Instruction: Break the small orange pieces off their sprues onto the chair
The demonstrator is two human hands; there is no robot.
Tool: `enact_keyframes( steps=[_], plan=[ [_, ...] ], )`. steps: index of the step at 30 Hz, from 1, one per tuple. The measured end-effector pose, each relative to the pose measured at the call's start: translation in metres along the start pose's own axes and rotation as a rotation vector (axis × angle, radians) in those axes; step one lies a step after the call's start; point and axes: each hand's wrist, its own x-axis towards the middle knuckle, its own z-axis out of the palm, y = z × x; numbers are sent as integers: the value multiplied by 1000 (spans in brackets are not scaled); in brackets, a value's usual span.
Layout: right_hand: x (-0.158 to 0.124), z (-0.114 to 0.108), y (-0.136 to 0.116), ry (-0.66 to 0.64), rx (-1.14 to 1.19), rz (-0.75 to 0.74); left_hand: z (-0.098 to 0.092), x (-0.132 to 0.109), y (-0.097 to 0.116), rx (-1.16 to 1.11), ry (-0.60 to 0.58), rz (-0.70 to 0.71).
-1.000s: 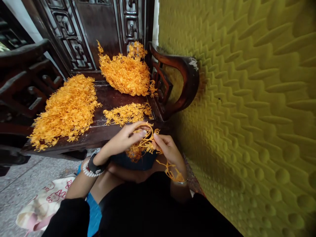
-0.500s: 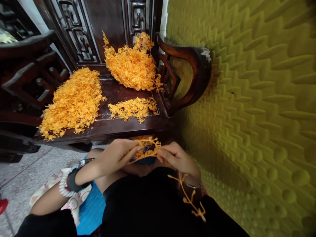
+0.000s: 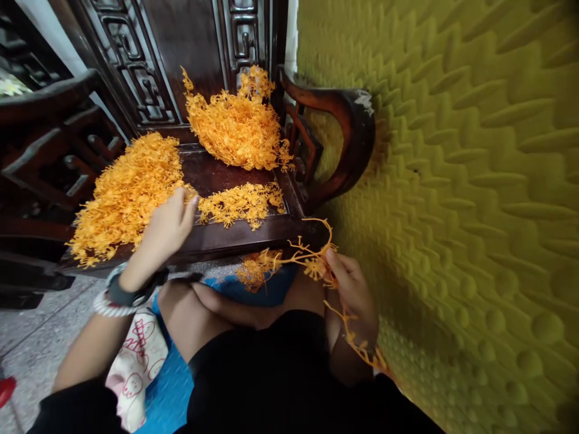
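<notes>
restocking, it seems: left hand (image 3: 168,224) loosely open on the orange heap (image 3: 126,196), right hand (image 3: 353,289) pinching a stripped sprue (image 3: 312,256); next, pick one fresh piece.

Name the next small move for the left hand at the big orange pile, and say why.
Probably close the fingers on one orange plastic sprig: the left hand rests open at the edge of the large orange pile, while the right hand holds a branched orange strand.

Orange sprigs (image 3: 126,193), dark carved chair (image 3: 235,232), yellow-green wall (image 3: 452,181).
</notes>
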Motion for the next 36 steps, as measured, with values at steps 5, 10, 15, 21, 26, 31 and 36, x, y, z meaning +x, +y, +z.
enact_keyframes(
  steps=[5,10,15,21,26,31,36],
  plan=[
    [9,5,1,-64,69,19,66,42,11,251,-74,143],
    [11,7,-2,-43,89,15,82,47,3,288,-174,202],
    [17,9,-8,-86,66,2,73,46,-4,168,-99,167],
    [24,19,-11,-163,94,-9,59,61,6,252,-138,64],
    [22,24,-11,-223,115,-21,62,65,5,220,-204,50],
    [21,25,-13,-316,200,47,54,50,23,-140,226,190],
    [25,37,-12,-371,346,113,37,3,67,-515,321,483]
  ],
)
